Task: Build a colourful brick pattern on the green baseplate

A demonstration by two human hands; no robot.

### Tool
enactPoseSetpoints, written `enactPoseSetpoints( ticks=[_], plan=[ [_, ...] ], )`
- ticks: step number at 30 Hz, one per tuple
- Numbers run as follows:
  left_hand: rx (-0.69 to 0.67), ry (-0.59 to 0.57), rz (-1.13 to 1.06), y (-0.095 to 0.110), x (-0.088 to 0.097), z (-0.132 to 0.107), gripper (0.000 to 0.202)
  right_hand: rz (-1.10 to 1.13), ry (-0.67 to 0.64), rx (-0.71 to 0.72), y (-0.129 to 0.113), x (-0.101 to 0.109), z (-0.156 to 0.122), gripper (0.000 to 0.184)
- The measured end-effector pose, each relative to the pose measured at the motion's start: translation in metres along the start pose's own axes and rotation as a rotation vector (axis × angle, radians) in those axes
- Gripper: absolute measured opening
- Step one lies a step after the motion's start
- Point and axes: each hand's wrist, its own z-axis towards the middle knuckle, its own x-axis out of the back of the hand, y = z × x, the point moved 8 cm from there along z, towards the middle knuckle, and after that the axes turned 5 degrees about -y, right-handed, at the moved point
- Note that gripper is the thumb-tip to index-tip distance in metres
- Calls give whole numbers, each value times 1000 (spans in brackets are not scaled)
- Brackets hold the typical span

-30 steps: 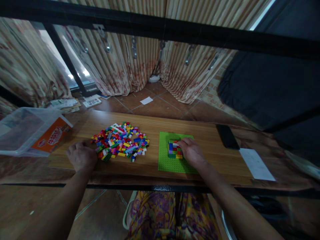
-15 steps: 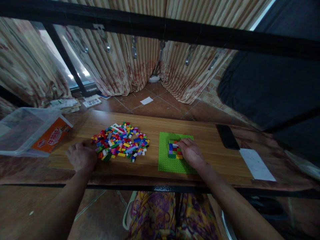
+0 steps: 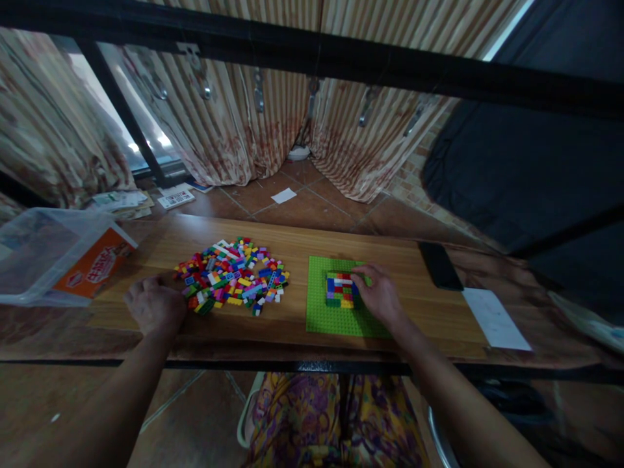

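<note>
A small block build of coloured toy bricks point(image 3: 341, 291) stands on a green baseplate point(image 3: 319, 318). It shows red, white, blue, purple, yellow and green bricks. My right hand point(image 3: 379, 296) is at the build's right edge, with thumb and forefinger slightly apart by its far right corner. No loose brick can be made out between them. My left hand point(image 3: 156, 305) rests on the wooden board point(image 3: 292, 328), palm down with loosely bent fingers. Just to its right lies a spread pile of mixed toy bricks point(image 3: 234, 276); the undersides of the left fingers are hidden.
A clear plastic box point(image 3: 43, 244) with an orange label stands at the far left. Right of the baseplate lie a black phone point(image 3: 441, 265) and a white paper sheet point(image 3: 494, 318). A dark bar point(image 3: 312, 49) crosses above, before striped curtains point(image 3: 234, 130).
My right hand has drawn back to the right, off the top of the build, uncovering more red and white bricks. My left hand stays beside the pile. The whole view has shifted slightly.
</note>
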Motion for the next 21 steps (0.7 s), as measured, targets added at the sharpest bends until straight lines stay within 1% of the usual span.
enactPoseSetpoints(
  ticks=[2,5,9,11,17,21],
  plan=[
    [7,-7,14,0,0,1,42,70,20,-90,8,0,4,29],
    [14,-10,21,0,-1,2,40,93,-22,-155,12,-11,11,30],
    [9,6,13,0,0,2,39,87,-123,-128,8,-32,15,25],
    [6,3,6,0,-1,2,39,123,-140,-130,9,-39,14,23],
    [24,-11,13,-1,-2,3,42,274,-138,-173,16,-45,13,18],
    [30,-14,8,-2,-3,3,41,320,-136,-183,19,-47,13,16]
  ],
)
